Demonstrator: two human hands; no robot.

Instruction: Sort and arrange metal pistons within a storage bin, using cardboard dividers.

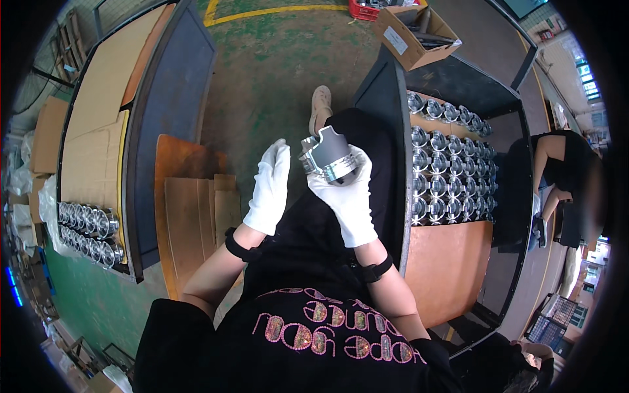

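A silvery metal piston [332, 152] with a dark grey skirt patch is up in front of my lap. My right hand [349, 202], in a white glove, grips it from below and from its right side. To the left of the piston, my white-gloved left hand [268, 190] is raised with its fingers stretched out. A gap separates it from the piston, and I see nothing in it. Rows of similar pistons [438, 164] stand in the cart at my right. Two shorter rows of pistons [92, 229] stand on the left cart's near end.
The left cart [173, 72] has a cardboard-covered top [98, 92]. Brown sheets [190, 216] lean beside it. An open cardboard box [419, 39] sits on the right cart's far corner, near a red crate [367, 10]. A brown board [449, 268] lies before the right-hand rows. Another person [567, 164] is at far right.
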